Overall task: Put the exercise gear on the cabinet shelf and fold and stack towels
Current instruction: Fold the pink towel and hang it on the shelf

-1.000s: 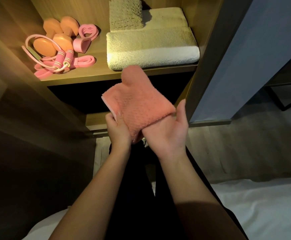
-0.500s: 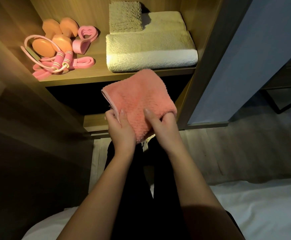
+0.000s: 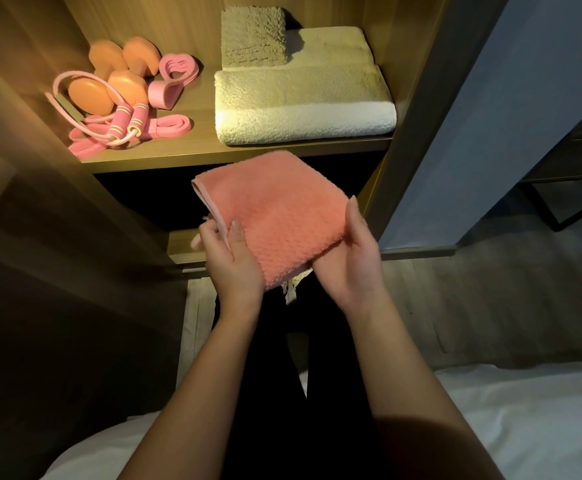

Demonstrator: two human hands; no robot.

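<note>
Off the top of the pink towel [image 3: 275, 216] comes the right hand [image 3: 348, 261], now out at its right edge, and the bundle sits flatter and squarer than a moment ago. The thumb stands straight along that edge, palm open, fingers hidden under the cloth, so it looks to cradle rather than pinch. The left hand [image 3: 230, 261] pinches the near-left corner, thumb on top. This towel hangs in the air just in front of the white towel [image 3: 303, 105], not touching it, its longer side running away from the person, while the white towel lies crosswise on the shelf [image 3: 185, 154]. A small tan towel [image 3: 253, 38] sits on the white towel's back left. Left of the white towel: orange dumbbells [image 3: 120, 77], a jump rope [image 3: 123, 123] and a pink band [image 3: 165, 128].
</note>
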